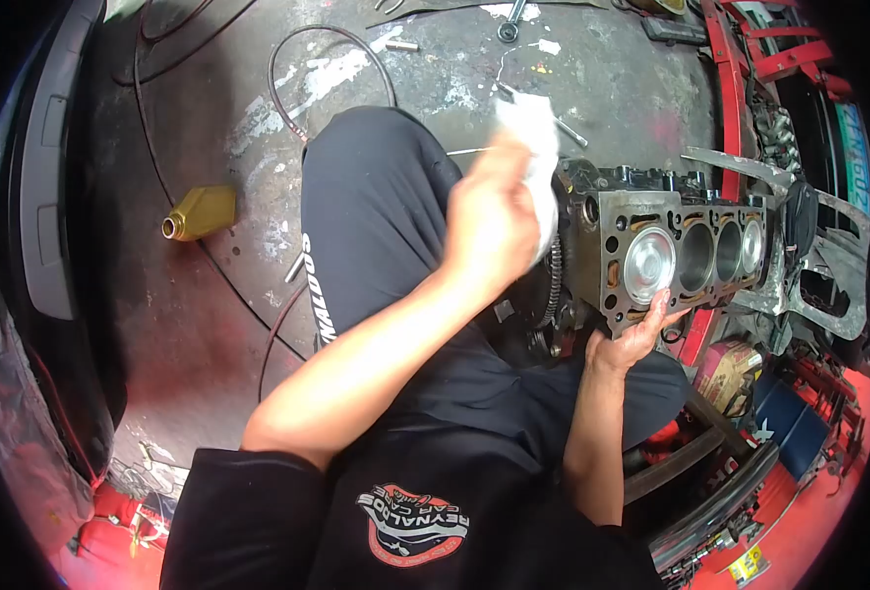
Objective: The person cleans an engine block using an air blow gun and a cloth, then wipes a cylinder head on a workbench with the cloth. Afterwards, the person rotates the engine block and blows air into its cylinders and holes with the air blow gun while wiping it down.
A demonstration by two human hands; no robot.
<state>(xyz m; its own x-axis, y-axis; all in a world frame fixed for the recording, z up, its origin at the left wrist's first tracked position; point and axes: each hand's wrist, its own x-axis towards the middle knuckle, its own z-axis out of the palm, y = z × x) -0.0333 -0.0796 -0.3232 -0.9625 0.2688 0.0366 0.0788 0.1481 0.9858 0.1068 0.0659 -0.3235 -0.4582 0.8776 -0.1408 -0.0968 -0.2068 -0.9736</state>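
Note:
A white cloth (545, 192), blurred by motion, is bunched in my left hand (494, 216), raised just beside the near-left end of an engine block (607, 261). My right hand (631, 334) grips the block's lower edge, with a fingertip by the first cylinder. On the block's top face, a bright piston (649, 265) fills the left bore and another piston (751, 246) shows at the far right. The two bores between them look dark. A toothed ring gear (556, 280) sits at the block's left end, partly hidden by my hand and the cloth.
A yellow oil bottle (204, 214) lies uncapped on the stained floor (248, 69). A black hose (331, 29) curls behind my knee. A ratchet (510, 28) lies farther off. Red metal stands (730, 88), a blue box (789, 418) and a metal cover (828, 285) crowd the right side.

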